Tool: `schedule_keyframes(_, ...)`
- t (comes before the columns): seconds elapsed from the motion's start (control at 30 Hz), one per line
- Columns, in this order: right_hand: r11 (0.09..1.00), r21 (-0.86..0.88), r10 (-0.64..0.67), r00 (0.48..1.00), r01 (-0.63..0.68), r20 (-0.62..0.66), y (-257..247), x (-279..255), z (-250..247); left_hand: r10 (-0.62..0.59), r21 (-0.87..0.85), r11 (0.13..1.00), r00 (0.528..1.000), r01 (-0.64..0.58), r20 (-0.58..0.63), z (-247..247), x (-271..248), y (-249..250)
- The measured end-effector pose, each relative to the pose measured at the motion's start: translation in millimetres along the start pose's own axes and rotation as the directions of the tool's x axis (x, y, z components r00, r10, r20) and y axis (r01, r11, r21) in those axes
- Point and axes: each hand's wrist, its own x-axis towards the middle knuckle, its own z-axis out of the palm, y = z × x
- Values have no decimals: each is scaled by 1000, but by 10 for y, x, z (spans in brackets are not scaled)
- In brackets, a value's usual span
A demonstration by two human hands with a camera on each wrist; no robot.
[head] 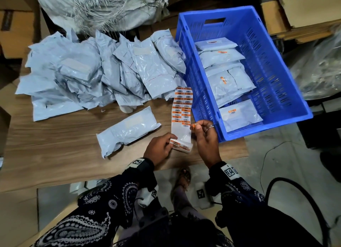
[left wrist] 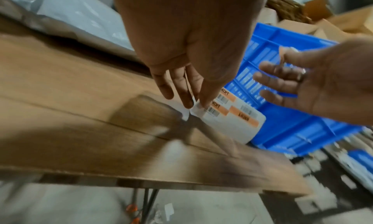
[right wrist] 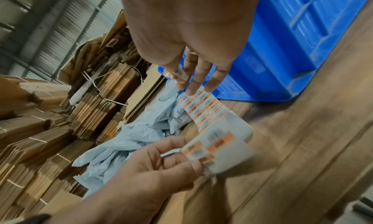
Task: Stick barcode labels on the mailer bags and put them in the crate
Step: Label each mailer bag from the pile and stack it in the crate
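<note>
Left hand: the left hand (head: 160, 148) pinches the folded lower end of the label strip (head: 181, 108), apparently to keep the backing taut while a label comes off.
Right hand: the right hand (head: 205, 136) pinches one peeled barcode label (head: 194, 125) between thumb and forefinger, at the strip's 3 o'clock edge; the other fingers are loosely spread.
Strip: it runs up toward 12 o'clock from the hands, its far end lying on the pile of mailer bags (head: 88, 75).
Next bag: a single mailer bag (head: 127, 129) lies alone on the table (head: 55, 154) at 9 o'clock of the hands, probably set apart to take this label.
Crate: the blue crate (head: 273, 77) sits at 1 o'clock, close beside the right hand, with several labelled bags inside.
Around: a woven sack (head: 103, 6) at 12 o'clock and flattened cardboard (right wrist: 96, 112) beyond the table.
In the way: nothing lies between the label and the single bag, though the raised strip hangs between the hands.
</note>
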Motion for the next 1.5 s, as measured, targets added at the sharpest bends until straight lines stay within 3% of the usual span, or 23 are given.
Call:
schedule_keyframes(0.07, 1000, 3, -2, 1000, 2, 1, -20, 8, 15, 53, 207, 976, 995, -70, 86, -11, -10, -5)
schedule_keyframes(0.17, 999, -22, 35, 999, -35, 2, 16, 10, 19, 97, 480, 852, 964, -208, 246, 2, -33, 17)
schedule_keyframes(0.27, 997, -33, 71, 997, -71, 14, 77, -9, 9, 96, 620, 729, 940, -290, 327, 23, -10, 31)
schedule_keyframes(0.43, 990, -78, 115, 993, -115, 6, 145, -43, -28, -5, 687, 685, 941, -243, 339, -3, 98, 54)
schedule_keyframes(0.67, 982, -123, 153, 987, -146, 51, 105, -47, 34, 109, 620, 720, 934, -311, 341, 1, -80, 46)
schedule_keyframes(0.83, 967, -161, 210, 975, -196, 72, 45, -7, 230, 211, 531, 787, 945, -315, 249, -119, -226, -51)
schedule_keyframes(0.97, 974, -168, 176, 976, -153, 128, -35, 89, 536, 321, 525, 822, 942, -223, -102, -469, -387, -231)
schedule_keyframes(1.03, 973, -202, 150, 968, -109, 202, -64, 166, 772, 285, 537, 839, 915, -95, -285, -712, -477, -363)
schedule_keyframes(1.1, 973, -227, 107, 946, -37, 306, -119, 244, 1054, 187, 544, 838, 911, 48, -368, -930, -567, -531)
schedule_keyframes(1.17, 954, -292, 66, 908, 64, 414, -167, 348, 1324, 75, 578, 803, 938, 145, -339, -1061, -626, -681)
schedule_keyframes(1.23, 916, -383, 96, 864, 118, 494, -160, 454, 1599, 1, 613, 775, 969, 156, -247, -1140, -666, -782)
schedule_keyframes(1.33, 826, -545, 182, 846, 146, 502, -65, 588, 1861, -14, 658, 747, 992, 93, -123, -1197, -672, -850)
schedule_keyframes(1.5, 688, -697, 237, 846, 200, 477, -13, 638, 1956, -12, 686, 725, 998, 56, -69, -1239, -630, -885)
